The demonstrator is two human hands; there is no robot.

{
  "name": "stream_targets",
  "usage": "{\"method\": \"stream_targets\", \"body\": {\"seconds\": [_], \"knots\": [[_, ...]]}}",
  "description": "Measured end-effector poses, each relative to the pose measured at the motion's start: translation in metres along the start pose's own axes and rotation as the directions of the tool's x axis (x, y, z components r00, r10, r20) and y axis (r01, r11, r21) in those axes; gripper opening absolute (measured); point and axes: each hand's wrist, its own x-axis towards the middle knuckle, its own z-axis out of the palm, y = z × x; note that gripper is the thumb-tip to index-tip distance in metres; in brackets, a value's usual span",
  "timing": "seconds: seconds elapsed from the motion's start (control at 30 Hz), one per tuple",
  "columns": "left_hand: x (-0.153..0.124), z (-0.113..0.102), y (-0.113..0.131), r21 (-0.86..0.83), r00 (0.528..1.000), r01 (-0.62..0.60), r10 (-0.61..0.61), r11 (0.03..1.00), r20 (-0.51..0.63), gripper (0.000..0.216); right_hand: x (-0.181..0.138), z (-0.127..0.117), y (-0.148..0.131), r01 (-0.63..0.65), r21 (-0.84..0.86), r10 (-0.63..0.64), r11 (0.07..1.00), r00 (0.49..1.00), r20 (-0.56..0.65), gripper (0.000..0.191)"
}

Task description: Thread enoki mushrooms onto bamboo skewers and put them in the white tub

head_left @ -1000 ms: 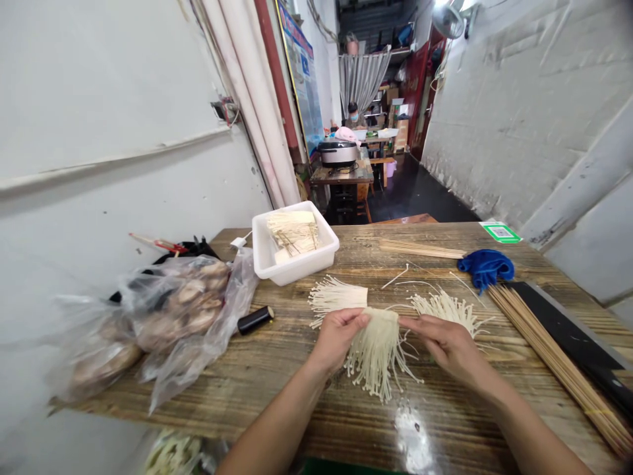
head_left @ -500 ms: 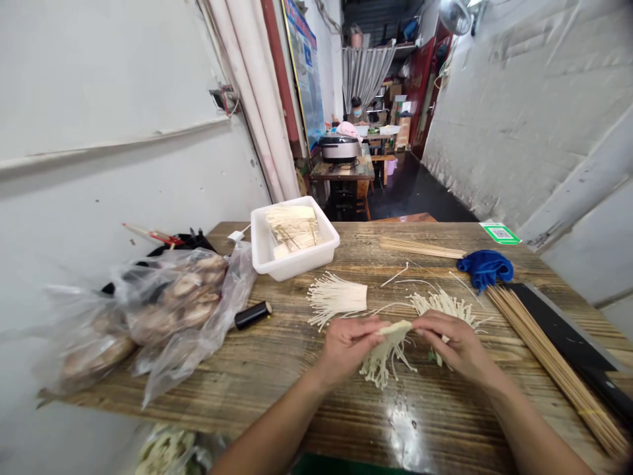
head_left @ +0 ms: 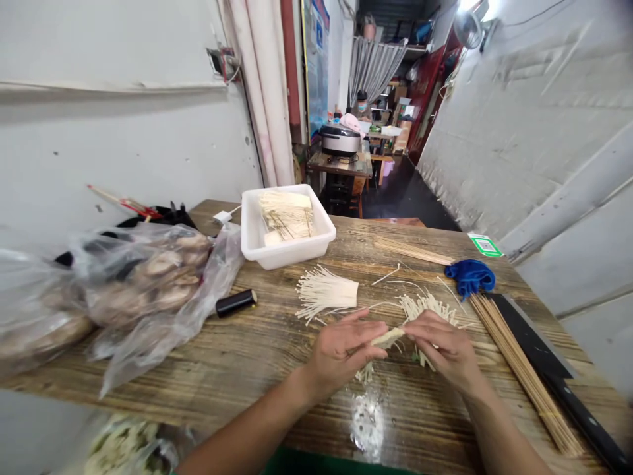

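Mushroom bunch (head_left: 388,338), near middle — tilting it edge-on now, no longer dangling it full-length; pinching its ends in part-open left hand (head_left: 341,349) and curled right hand (head_left: 444,346) — seemingly still arranging it.

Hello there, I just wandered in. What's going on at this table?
A person has a bunch of thin white mushrooms between their bare hands: the left hand holds one side, and the right hand has its fingertips at the other. Another bunch lies fanned out on the wooden table, with a looser pile behind the right hand. More sit in a white tub. Off to the right lie wooden skewers and a knife.
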Motion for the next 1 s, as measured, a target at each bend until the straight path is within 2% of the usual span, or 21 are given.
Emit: {"method": "stream_targets", "body": {"seconds": [0.1,0.23,0.43,0.67,0.87,1.0], "knots": [[0.0,0.001,0.001,-0.047,0.987,0.144,-0.147,0.988,-0.058,0.02,0.002,0.005,-0.004,-0.002,-0.001,0.002,1.0,1.0,-0.018,0.032],[0.002,0.0,0.001,-0.174,0.929,0.344,-0.361,0.923,-0.079,0.017,0.001,0.011,-0.006,0.016,-0.015,-0.017,1.0,0.998,-0.059,0.035],[0.002,-0.001,-0.01,-0.281,0.834,0.507,-0.546,0.815,-0.08,0.032,-0.002,0.019,-0.006,-0.008,-0.078,0.001,0.997,0.996,-0.089,0.03],[0.001,-0.003,-0.014,-0.328,0.797,0.574,-0.604,0.751,0.01,0.035,-0.001,0.026,-0.013,0.021,-0.082,-0.028,0.996,0.996,-0.086,0.032],[0.004,-0.003,-0.016,-0.27,0.842,0.516,-0.539,0.813,-0.015,0.036,0.004,0.03,-0.018,-0.01,-0.12,-0.006,0.993,0.991,-0.136,0.026],[0.006,-0.007,-0.02,-0.221,0.851,0.524,-0.514,0.823,0.104,0.032,0.005,0.031,-0.016,-0.055,-0.117,0.034,0.992,0.985,-0.169,0.02]]}}
